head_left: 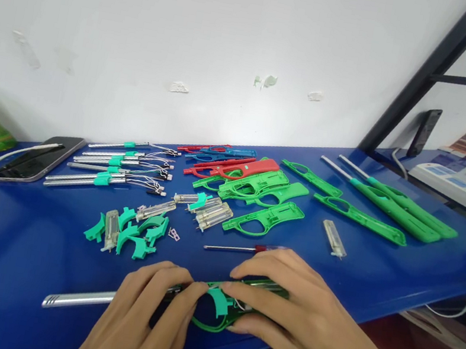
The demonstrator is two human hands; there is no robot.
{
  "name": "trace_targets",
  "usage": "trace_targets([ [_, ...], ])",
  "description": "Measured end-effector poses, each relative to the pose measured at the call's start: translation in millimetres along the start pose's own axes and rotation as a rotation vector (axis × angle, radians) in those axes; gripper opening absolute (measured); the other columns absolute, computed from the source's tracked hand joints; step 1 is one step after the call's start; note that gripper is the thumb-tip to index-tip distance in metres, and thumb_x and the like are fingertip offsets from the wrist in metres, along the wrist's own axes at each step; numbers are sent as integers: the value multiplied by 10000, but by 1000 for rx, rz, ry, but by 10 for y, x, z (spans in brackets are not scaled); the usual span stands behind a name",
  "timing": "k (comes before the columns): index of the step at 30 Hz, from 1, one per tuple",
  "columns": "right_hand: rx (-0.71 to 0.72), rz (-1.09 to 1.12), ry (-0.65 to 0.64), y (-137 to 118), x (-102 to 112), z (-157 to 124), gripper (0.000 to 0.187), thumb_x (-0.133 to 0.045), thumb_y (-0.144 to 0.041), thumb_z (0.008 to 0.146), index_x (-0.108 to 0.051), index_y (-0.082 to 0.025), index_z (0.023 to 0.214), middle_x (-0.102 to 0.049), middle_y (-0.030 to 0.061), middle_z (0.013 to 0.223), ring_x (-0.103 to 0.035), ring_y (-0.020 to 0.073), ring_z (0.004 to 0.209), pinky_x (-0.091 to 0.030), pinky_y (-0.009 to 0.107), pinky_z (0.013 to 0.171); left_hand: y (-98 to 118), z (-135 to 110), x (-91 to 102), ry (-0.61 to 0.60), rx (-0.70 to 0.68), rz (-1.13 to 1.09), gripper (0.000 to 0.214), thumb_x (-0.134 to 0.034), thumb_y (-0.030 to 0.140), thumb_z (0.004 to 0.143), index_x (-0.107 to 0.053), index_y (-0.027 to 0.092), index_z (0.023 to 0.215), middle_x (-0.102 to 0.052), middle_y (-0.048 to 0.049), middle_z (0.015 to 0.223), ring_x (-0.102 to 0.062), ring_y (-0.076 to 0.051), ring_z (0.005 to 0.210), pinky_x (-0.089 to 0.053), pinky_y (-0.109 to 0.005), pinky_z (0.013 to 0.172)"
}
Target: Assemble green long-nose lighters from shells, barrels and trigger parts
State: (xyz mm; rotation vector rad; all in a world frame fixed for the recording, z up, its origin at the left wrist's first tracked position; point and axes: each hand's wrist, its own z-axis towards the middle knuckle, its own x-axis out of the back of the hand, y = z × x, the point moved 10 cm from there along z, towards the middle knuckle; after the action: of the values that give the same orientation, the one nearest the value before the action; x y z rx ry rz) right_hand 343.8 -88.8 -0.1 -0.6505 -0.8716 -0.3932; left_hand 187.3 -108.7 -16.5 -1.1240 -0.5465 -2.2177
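At the table's front edge lies a partly built long-nosed lighter, its open green handle shell point(209, 327) facing up. A silver barrel tube point(80, 298) sticks out to the left, and a teal trigger point(219, 304) sits in the guard loop. My left hand point(150, 310) is closed over the barrel end, its fingertips by the trigger. My right hand point(302, 319) grips the handle part, fingertips pressed around the trigger's right side, where a thin white wire shows. The fingers hide much of the shell's inside. A red-handled screwdriver point(231, 249) lies just beyond my right hand.
Teal triggers point(137, 245), clear fuel tanks point(213, 214), barrel tubes with wires point(108, 178) and green shell halves point(267, 220) lie beyond my hands. Red shells point(243, 168), whole green lighters point(401, 213), a single tank point(334, 239) and a phone point(39, 159) surround them.
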Motion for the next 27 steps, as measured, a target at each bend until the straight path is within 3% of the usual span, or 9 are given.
trace_targets([
  [8,-36,45,-59,38,-56,2,217,-644,-378,1115,-702,-285,1303,-723,-11,1276,-660,159,1198,-461,310,1105,-30,-53,-1,-10,-34,16,389,-549,17,1051,-622,141,1413,-561,-107,1344,-517,-256,1342,-420,-376,1181],
  [15,-73,89,-105,62,-83,5,215,-646,-393,1112,-712,-310,1299,-705,-17,1260,-662,161,1175,-482,330,1090,-27,-8,-25,-25,-36,29,391,-529,28,1060,-622,155,1418,-571,-108,1313,-532,-249,1295,-492,-369,1101],
  [21,-60,78,-40,52,-36,9,255,-678,-380,1098,-698,-310,1342,-734,-8,1260,-683,168,1169,-505,339,1065,-30,-34,-18,-14,-38,32,383,-538,42,1064,-635,164,1413,-577,-106,1323,-545,-240,1294,-483,-366,1110],
  [27,-68,98,128,108,236,-87,175,-666,-281,1099,-708,-298,1268,-789,-9,1163,-703,167,1131,-553,313,1022,-50,0,2,-7,-20,19,371,-551,42,1064,-641,167,1401,-587,-91,1314,-551,-230,1286,-475,-346,1121],
])
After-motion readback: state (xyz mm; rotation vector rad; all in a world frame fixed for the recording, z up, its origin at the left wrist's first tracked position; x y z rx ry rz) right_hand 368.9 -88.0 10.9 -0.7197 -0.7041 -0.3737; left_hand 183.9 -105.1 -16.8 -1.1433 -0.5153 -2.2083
